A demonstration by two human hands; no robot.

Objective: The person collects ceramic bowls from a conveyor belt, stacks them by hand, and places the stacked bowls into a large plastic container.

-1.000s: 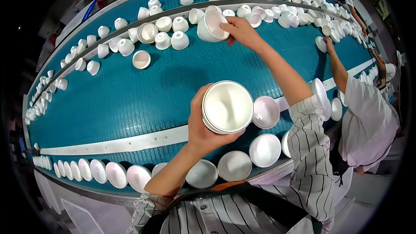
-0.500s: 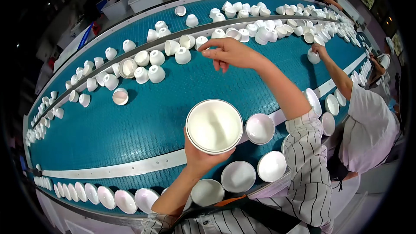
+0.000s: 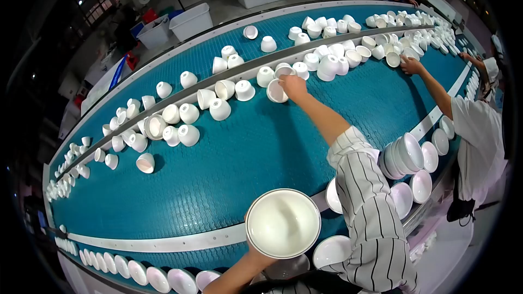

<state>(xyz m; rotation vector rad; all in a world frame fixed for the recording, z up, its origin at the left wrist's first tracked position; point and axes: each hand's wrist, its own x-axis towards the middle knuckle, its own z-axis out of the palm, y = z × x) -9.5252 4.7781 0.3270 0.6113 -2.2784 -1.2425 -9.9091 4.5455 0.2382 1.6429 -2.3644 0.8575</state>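
Observation:
My left hand [image 3: 258,257], mostly hidden under its load, is closed round white bowls [image 3: 283,223] that look nested, their round opening facing up to me. Out over the teal belt [image 3: 229,185] reaches my right hand [image 3: 295,86], its fingers closed on the rim of a small white bowl [image 3: 277,92] that lies tipped toward me. Right behind those fingers another white bowl [image 3: 284,69] touches the group along the divider. Upside-down bowls [image 3: 244,91] rest to the left of my right hand.
A metal divider [image 3: 185,90] splits the belt, with many white bowls on both sides. Along the near lane runs a row of bowls [image 3: 158,280]; nested bowls [image 3: 409,152] lean at right. A co-worker's hand [image 3: 412,66] touches bowls. White bins [image 3: 190,24] stand behind.
My right hand has gone from hovering open above the belt to gripping a bowl near the divider. My left hand with its bowls sits lower in view. The camera view has shifted.

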